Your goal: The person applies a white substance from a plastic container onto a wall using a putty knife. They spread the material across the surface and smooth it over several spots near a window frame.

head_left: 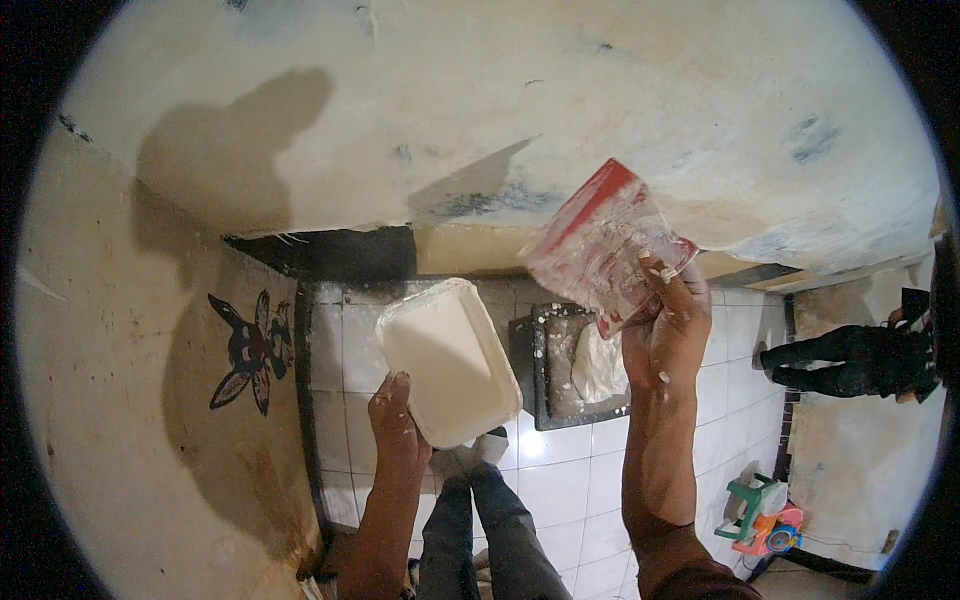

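My left hand [398,415] grips a pale rectangular pan [450,360] by its near left side; a smooth white paste fills it. In my right hand [668,305] is a wide red scraper [590,230], heavily smeared with white paste, raised in front of the patchy cream wall [480,110]. Its blade is beside the pan's upper right, apart from it. Below the scraper, on the floor, a dark tray [545,400] holds a lumpy white sack or mass [596,370], partly hidden by my right hand and arm.
White tiled floor [555,465] lies under my feet. A side wall [110,380] with a painted flower-like figure rises at left. At the right, a person in dark clothes [840,355] stands near another wall. A green stool [743,500] with orange and blue plastic items sits at lower right.
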Tool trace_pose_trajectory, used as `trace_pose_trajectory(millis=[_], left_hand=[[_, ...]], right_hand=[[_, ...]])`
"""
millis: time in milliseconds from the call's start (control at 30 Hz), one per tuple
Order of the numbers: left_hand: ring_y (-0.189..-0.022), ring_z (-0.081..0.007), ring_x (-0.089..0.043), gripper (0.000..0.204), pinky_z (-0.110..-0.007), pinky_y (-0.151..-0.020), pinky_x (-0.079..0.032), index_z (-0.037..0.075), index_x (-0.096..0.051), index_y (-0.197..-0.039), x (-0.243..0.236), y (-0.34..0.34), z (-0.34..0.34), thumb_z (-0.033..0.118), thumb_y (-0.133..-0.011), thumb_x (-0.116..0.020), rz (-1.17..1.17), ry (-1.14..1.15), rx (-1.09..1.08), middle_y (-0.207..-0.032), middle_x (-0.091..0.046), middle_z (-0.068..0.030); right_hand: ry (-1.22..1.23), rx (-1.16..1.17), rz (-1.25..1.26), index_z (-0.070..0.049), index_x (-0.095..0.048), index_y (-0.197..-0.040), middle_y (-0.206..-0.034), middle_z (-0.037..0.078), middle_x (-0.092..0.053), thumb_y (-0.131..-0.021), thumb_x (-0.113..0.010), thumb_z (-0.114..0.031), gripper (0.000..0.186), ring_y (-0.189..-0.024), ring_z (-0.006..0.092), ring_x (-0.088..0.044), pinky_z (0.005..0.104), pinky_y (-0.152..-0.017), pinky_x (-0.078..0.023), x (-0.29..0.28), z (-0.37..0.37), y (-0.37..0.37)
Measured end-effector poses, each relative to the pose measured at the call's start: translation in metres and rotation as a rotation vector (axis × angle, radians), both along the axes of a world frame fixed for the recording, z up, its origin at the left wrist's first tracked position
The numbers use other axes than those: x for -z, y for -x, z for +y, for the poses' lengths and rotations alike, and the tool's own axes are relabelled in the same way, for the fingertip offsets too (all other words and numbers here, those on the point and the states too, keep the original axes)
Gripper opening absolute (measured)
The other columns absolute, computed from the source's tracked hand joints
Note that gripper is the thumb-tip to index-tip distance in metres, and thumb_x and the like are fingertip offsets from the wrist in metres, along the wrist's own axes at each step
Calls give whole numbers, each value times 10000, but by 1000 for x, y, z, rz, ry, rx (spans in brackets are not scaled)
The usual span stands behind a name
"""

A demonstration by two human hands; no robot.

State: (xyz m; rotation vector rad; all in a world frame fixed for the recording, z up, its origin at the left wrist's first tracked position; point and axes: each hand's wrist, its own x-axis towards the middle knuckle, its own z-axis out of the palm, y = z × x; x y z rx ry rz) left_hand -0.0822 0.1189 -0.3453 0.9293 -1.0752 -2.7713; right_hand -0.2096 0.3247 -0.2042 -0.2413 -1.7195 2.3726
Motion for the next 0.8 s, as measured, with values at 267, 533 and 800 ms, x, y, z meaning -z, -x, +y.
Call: trace_pose_trajectory(millis=[267, 533, 800], left_hand=[[-896, -209, -636, 422, -315, -810, -524, -69, -511, -1174, -2, 4, 9, 229, -892, -610, 58, -108, -27, -1023, -620, -119], [-986, -260, -620, 462, -400, -847, -536, -33, -467, -1222, 1, 7, 7, 302, -917, -555, 48, 6, 28, -1106, -591, -154], [-929, -190, -621, 347, -321, -839, -527, -62, -517, -1184, -3, 11, 14, 143, -911, -582, 43, -121, -13, -1034, -619, -112]], right_hand=[[468, -40, -347, 40, -517, -1169, -1162, 151, -597, -862, -555, -72, 328, -1066, 251, -593, 358, -952, -468, 0, -15, -30], [335, -128, -418, -26, -574, -1071, -980, 60, -633, -881, -569, -89, 200, -749, 141, -616, 263, -596, -495, 11, -26, -56], [-854, -420, -251, 26, -618, -890, -751, 257, -601, -814, -572, -162, 208, -727, 414, -618, 449, -659, -479, 30, -43, -59]])
